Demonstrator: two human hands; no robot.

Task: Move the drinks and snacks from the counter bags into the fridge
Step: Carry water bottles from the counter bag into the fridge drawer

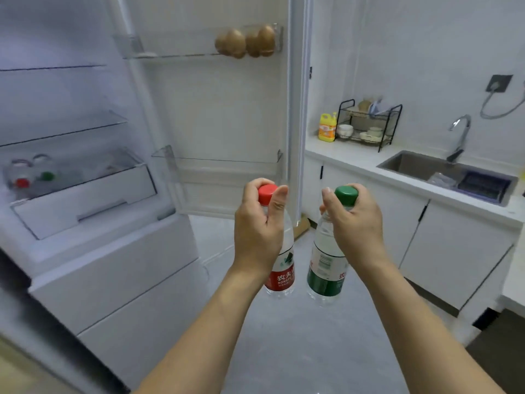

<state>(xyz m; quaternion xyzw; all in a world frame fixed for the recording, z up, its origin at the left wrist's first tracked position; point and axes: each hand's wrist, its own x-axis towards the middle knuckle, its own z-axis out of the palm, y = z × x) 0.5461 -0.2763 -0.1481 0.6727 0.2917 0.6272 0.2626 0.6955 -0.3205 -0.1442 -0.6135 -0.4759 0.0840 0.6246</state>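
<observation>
Red-capped bottle (pixel 279 268) in curled fingers (pixel 255 189)

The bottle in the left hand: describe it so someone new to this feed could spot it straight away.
Start at the open fridge on the left, then look just right of its door, where two hands hold bottles by the neck above the floor. The left hand grips the water bottle with a red cap and red label; its neighbour in the right hand has a green cap and label.
</observation>
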